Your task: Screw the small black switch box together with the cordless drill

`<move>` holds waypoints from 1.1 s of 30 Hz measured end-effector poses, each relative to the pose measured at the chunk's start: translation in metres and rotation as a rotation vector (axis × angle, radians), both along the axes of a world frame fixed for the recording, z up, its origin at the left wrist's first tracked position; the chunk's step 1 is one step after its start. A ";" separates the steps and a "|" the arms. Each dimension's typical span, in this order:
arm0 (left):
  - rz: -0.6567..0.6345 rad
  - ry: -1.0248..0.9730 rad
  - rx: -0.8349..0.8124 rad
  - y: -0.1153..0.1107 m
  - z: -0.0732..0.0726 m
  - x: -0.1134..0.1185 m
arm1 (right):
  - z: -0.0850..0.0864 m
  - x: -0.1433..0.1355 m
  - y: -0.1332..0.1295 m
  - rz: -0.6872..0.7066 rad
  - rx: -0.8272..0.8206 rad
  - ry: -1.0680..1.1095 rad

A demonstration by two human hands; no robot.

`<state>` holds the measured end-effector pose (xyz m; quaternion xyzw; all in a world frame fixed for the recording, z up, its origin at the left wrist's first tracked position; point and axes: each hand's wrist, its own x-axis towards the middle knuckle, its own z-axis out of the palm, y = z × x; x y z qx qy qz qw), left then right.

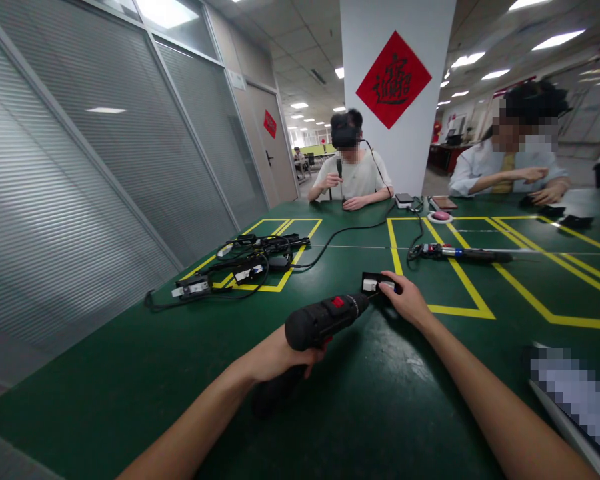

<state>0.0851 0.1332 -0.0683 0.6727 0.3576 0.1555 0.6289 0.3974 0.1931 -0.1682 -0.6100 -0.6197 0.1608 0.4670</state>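
Observation:
My left hand (290,357) is wrapped round the grip of a black cordless drill (325,321) with a red button on top. The drill points forward and to the right. Its bit reaches a small black box with a white label (371,285), perhaps a power adapter; whether the tip touches it I cannot tell. My right hand (405,299) grips the right end of that box, thumb on the near face and fingers behind, and holds it on or just above the green table (360,413).
Black adapters and tangled cables (260,260) lie at left inside yellow tape lines. A soldering-iron-like tool (465,254) lies at right, near a pink round object (441,216). Two people sit across the table, one holding a screwdriver (339,170). A blurred-out device (575,400) is at lower right.

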 end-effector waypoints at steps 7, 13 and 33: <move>0.014 0.032 0.017 -0.002 0.004 0.002 | 0.000 0.000 0.000 0.001 -0.006 0.012; 0.000 0.035 0.036 -0.004 0.005 0.002 | 0.001 -0.002 -0.001 -0.001 0.006 0.011; -0.024 -0.005 0.009 -0.002 0.002 0.001 | 0.000 -0.001 0.000 0.003 0.000 0.001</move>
